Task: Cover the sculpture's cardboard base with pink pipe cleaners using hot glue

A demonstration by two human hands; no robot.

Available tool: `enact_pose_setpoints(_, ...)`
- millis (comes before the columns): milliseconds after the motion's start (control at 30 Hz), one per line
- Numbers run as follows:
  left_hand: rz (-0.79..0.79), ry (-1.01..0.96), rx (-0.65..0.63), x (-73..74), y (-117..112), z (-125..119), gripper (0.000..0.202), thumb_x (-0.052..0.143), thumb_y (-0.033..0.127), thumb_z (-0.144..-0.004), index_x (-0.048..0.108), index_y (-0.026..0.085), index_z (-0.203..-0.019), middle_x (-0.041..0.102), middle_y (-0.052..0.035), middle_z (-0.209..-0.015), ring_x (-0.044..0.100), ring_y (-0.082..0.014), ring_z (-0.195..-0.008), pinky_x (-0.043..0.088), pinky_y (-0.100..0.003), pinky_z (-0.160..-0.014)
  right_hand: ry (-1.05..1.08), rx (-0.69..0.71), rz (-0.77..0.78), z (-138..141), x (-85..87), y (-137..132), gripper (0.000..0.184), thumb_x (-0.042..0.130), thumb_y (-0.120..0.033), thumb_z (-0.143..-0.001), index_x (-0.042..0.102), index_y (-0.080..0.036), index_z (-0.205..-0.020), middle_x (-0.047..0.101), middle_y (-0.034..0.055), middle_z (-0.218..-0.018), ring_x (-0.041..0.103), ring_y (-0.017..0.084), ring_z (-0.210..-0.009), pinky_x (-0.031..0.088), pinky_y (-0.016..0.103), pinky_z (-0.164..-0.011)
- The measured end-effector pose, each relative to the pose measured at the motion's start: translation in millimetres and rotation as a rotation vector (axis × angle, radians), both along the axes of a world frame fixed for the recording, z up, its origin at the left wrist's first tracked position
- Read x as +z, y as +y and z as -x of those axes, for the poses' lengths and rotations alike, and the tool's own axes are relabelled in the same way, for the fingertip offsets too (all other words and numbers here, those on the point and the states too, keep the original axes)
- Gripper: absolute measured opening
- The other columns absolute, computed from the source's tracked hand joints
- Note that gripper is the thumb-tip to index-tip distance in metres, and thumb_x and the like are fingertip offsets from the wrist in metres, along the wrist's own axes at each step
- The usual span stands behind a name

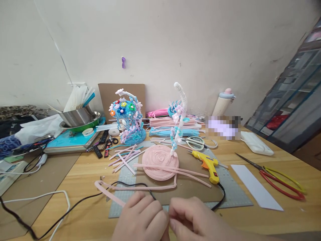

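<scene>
Pink coiled base point(156, 162) on brown cardboard point(193, 190), seemingly mostly wound; white stem point(184, 100) already upright on it, top undecorated; left hand point(141, 216) apparently closed on pink strip point(110, 195), yet unwound; right hand point(192, 217) pinched beside it, contents hidden; pale flowers point(178, 110) partly added

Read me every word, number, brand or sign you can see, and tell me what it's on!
None can be read for sure.
Yellow glue gun: its label is too small to read.
Small red thing: any marks are too small to read.
Grey cutting mat: any printing is too faint to read.
Pale purple thing: blurred into squares, so unreadable.
</scene>
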State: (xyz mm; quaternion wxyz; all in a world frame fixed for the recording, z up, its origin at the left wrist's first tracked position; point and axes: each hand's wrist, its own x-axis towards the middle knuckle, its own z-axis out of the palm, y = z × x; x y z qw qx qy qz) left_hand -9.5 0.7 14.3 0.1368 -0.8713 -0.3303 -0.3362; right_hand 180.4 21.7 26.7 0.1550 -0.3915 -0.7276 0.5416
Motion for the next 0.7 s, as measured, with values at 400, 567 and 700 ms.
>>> enact_pose_setpoints(400,0.19,-0.212,-0.299,-27.5,16,4,0.025,0.049,0.005,-0.084,0.043,0.024,-0.069,0.049,0.011,-0.052,0.042,-0.0096,-0.046,0.031,-0.029,-0.062,0.093,0.313,-0.157,-15,7.7,10,0.029,0.056,-0.023,-0.088,0.039,-0.022,-0.065,0.035,-0.0072,-0.064,0.033,0.01,-0.059,0.024,0.024,-0.054)
enact_pose_setpoints(567,0.129,-0.133,-0.117,-6.2,8,6,0.022,0.045,0.003,-0.082,0.052,0.022,-0.076,0.057,0.007,-0.061,0.048,-0.011,-0.055,0.038,-0.028,-0.069,0.161,0.053,0.154,-6,2.6,5,0.017,0.058,-0.03,-0.077,0.046,-0.022,-0.068,0.038,-0.0081,-0.059,0.032,0.009,-0.055,0.023,0.022,-0.049)
enact_pose_setpoints(700,0.019,0.024,-0.038,5.4,3,4,0.027,0.046,0.0,-0.086,0.051,0.02,-0.069,0.054,0.0059,-0.06,0.046,-0.0118,-0.057,0.038,-0.029,-0.071,0.181,-0.125,0.542,3,-0.5,1,0.01,0.053,-0.03,-0.062,0.051,-0.022,-0.067,0.048,-0.0077,-0.055,0.034,0.007,-0.047,0.021,0.021,-0.045)
